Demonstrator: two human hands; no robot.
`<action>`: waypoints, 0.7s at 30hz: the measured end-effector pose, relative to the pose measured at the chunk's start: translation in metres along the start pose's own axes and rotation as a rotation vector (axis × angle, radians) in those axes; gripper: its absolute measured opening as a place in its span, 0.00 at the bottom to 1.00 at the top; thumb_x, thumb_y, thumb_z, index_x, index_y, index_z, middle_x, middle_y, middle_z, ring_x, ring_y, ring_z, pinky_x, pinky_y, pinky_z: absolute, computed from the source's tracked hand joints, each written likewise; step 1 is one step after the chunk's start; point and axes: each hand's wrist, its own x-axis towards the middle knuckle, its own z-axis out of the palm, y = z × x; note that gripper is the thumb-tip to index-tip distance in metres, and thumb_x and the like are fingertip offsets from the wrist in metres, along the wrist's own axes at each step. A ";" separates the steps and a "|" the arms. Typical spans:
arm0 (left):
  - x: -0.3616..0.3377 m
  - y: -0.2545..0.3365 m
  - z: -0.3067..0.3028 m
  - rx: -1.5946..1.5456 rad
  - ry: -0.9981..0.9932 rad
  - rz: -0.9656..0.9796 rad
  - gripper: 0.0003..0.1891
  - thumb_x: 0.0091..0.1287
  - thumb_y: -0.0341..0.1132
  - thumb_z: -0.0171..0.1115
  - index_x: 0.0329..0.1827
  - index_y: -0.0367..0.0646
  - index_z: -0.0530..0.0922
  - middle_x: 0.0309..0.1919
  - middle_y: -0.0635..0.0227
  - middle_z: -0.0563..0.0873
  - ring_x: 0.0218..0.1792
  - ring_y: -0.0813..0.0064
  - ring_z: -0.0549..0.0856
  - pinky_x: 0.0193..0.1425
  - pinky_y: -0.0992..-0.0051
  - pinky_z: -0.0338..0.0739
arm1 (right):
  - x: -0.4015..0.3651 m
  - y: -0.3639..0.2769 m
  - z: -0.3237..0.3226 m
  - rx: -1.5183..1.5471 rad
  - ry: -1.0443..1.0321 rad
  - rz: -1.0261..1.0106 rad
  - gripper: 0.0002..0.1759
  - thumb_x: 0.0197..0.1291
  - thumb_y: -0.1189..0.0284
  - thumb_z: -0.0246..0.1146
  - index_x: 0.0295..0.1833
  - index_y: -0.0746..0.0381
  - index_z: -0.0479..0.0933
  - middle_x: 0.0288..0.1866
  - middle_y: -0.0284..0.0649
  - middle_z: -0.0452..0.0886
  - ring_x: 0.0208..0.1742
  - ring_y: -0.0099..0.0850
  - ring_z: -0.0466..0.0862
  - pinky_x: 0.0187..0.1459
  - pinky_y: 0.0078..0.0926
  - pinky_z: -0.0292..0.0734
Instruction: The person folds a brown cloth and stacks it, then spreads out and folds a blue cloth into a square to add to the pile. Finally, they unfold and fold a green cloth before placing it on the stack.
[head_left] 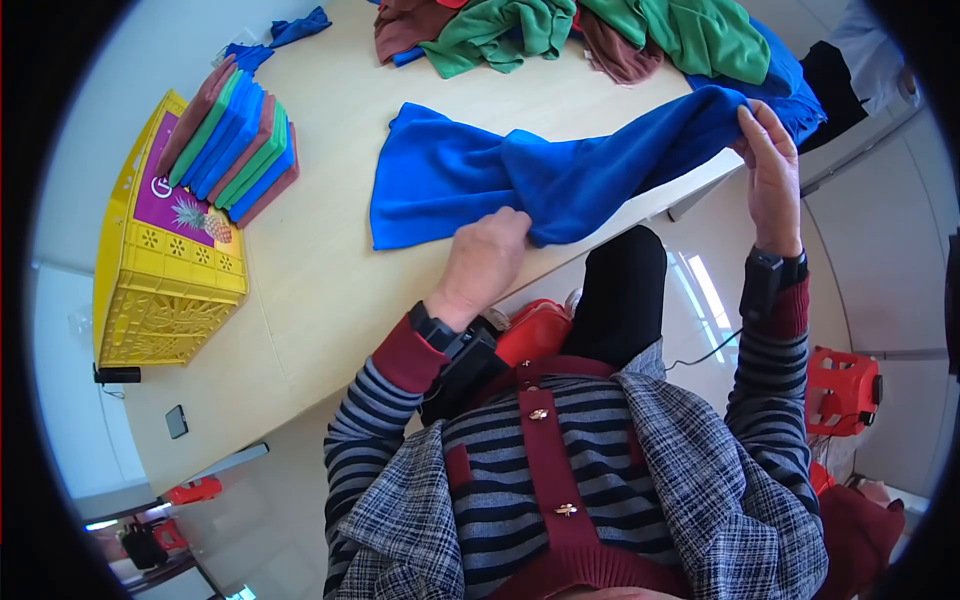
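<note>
Soft, matte and creased, the blue cloth (435, 185) lies partly flat on the smooth, pale tabletop (320, 300), its other end lifted in long folds. Our left hand (478, 262) has its grip clamped on the near edge; our right hand (774, 185) pinches the raised end. We see 1 yellow plastic crate (175, 290) with flower-shaped cutouts, its purple panel (150, 212) showing a pineapple (216, 229) and lettering we cannot read.

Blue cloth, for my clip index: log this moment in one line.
blue cloth: rumpled across table | left hand: grips near edge | right hand: pinches right end
</note>
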 end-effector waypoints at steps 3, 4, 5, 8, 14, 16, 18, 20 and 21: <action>0.013 -0.007 -0.014 -0.070 0.105 -0.013 0.10 0.63 0.25 0.68 0.46 0.43 0.82 0.35 0.61 0.85 0.37 0.55 0.87 0.38 0.62 0.82 | -0.003 0.005 -0.010 -0.453 -0.024 -0.010 0.14 0.73 0.70 0.65 0.61 0.61 0.83 0.48 0.36 0.89 0.48 0.29 0.88 0.56 0.28 0.81; 0.020 -0.006 -0.025 -0.106 0.177 -0.028 0.10 0.63 0.25 0.67 0.46 0.43 0.81 0.35 0.61 0.85 0.37 0.55 0.87 0.38 0.62 0.82 | -0.005 0.002 -0.007 -0.790 -0.112 -0.052 0.16 0.72 0.70 0.66 0.62 0.62 0.82 0.50 0.37 0.89 0.50 0.30 0.87 0.57 0.29 0.80; 0.027 -0.004 -0.034 -0.140 0.248 -0.044 0.10 0.63 0.24 0.67 0.46 0.44 0.81 0.35 0.61 0.85 0.37 0.54 0.87 0.37 0.62 0.81 | -0.006 0.002 -0.003 -1.123 -0.205 -0.096 0.18 0.70 0.70 0.67 0.63 0.63 0.82 0.52 0.37 0.88 0.53 0.32 0.87 0.59 0.30 0.80; 0.056 0.010 -0.051 -0.188 0.221 0.068 0.10 0.64 0.24 0.67 0.47 0.44 0.81 0.35 0.60 0.84 0.35 0.55 0.87 0.37 0.63 0.81 | -0.015 0.001 0.043 -0.619 -0.428 -0.299 0.23 0.66 0.70 0.70 0.66 0.63 0.79 0.62 0.43 0.83 0.63 0.37 0.82 0.65 0.33 0.77; 0.076 0.029 -0.065 -0.412 0.180 0.137 0.13 0.63 0.27 0.71 0.49 0.42 0.81 0.37 0.59 0.85 0.37 0.56 0.87 0.39 0.63 0.81 | -0.015 -0.015 0.119 -0.673 -0.724 -0.234 0.21 0.68 0.71 0.69 0.65 0.61 0.80 0.58 0.42 0.87 0.59 0.33 0.85 0.62 0.30 0.78; 0.058 0.007 -0.067 -0.221 0.135 -0.033 0.15 0.62 0.29 0.73 0.51 0.41 0.81 0.39 0.59 0.85 0.41 0.56 0.87 0.44 0.61 0.81 | 0.000 -0.004 0.116 -0.826 -0.754 -0.196 0.21 0.69 0.71 0.69 0.65 0.61 0.81 0.55 0.41 0.88 0.57 0.31 0.86 0.61 0.29 0.79; 0.023 -0.036 -0.065 0.038 0.018 -0.138 0.18 0.60 0.31 0.74 0.52 0.40 0.80 0.41 0.60 0.83 0.47 0.55 0.84 0.50 0.60 0.79 | 0.016 0.019 0.094 -0.562 -0.463 -0.209 0.18 0.71 0.68 0.69 0.63 0.61 0.82 0.44 0.32 0.89 0.47 0.23 0.85 0.54 0.24 0.81; -0.015 -0.070 -0.063 0.200 -0.077 -0.151 0.19 0.59 0.32 0.75 0.52 0.39 0.81 0.41 0.60 0.83 0.50 0.54 0.83 0.54 0.59 0.78 | 0.031 0.027 0.077 -0.401 -0.389 -0.260 0.16 0.72 0.68 0.68 0.61 0.62 0.82 0.43 0.30 0.87 0.45 0.21 0.84 0.52 0.23 0.81; -0.028 -0.075 -0.063 0.243 -0.095 -0.186 0.17 0.60 0.31 0.74 0.50 0.39 0.81 0.41 0.59 0.82 0.50 0.53 0.82 0.55 0.59 0.77 | 0.039 0.031 0.068 -0.242 -0.314 -0.312 0.15 0.73 0.68 0.68 0.60 0.63 0.82 0.41 0.28 0.86 0.43 0.20 0.82 0.50 0.22 0.80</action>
